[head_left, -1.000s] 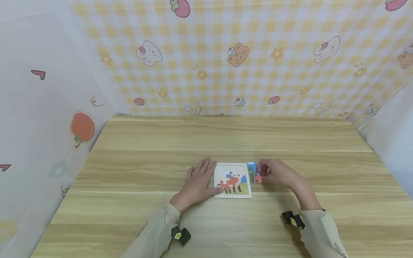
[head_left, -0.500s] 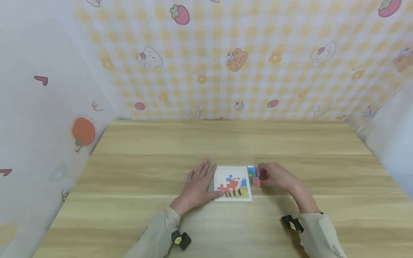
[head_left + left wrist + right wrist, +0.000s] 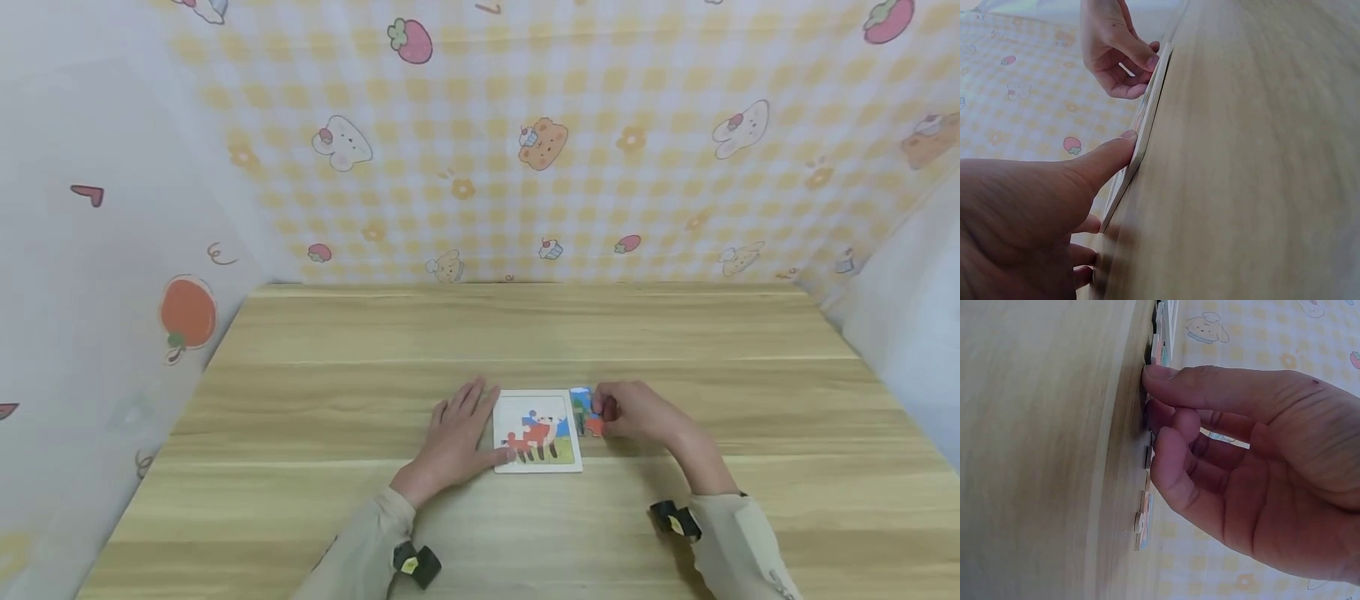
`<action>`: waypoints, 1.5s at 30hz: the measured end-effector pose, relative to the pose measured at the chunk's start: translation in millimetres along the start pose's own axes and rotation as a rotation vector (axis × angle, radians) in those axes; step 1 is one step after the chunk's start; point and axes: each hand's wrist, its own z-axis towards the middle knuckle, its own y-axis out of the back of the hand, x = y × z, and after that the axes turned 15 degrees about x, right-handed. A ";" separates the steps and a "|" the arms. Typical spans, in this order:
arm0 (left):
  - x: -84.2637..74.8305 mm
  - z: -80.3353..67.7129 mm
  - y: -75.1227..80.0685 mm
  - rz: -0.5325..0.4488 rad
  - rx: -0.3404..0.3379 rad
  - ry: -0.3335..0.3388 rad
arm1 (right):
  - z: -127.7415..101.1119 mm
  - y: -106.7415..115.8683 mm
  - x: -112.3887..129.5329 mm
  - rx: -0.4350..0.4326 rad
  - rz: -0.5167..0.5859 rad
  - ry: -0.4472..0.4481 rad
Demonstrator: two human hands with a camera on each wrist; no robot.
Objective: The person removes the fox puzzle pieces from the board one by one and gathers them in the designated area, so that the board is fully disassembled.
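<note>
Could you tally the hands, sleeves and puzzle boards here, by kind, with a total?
Hands: 2 (left hand, right hand)
Sleeves: 2 (left sleeve, right sleeve)
Puzzle boards: 1 (white-framed puzzle board)
Total: 5

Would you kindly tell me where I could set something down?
Bare tabletop lies between the puzzle tray and the checked backdrop, and left of the left hand. The tray's right side is crowded with loose pieces and the right hand.
</note>
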 end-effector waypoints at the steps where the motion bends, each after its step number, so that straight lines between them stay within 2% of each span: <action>1: 0.4 -0.1 -0.2 0.000 0.000 -0.002 | 0.2 0.1 0.4 0.001 -0.003 -0.005; 18: 1.1 -1.6 -0.8 -0.015 0.008 0.008 | -0.4 1.2 5.3 0.006 -0.026 -0.013; 23: 1.6 -1.2 -1.5 -0.021 0.010 0.000 | -2.4 2.2 3.6 0.010 -0.008 0.010; 28: 2.1 -0.8 -0.8 -0.021 0.016 -0.007 | -4.9 5.9 3.5 -0.032 -0.016 0.050; 37: 0.9 -0.4 1.7 -0.027 0.012 0.005 | 8.6 8.6 31.1 -0.030 -0.121 0.107; 45: 1.5 0.6 0.7 -0.016 0.008 0.011 | 21.5 -3.7 51.4 0.018 -0.194 0.092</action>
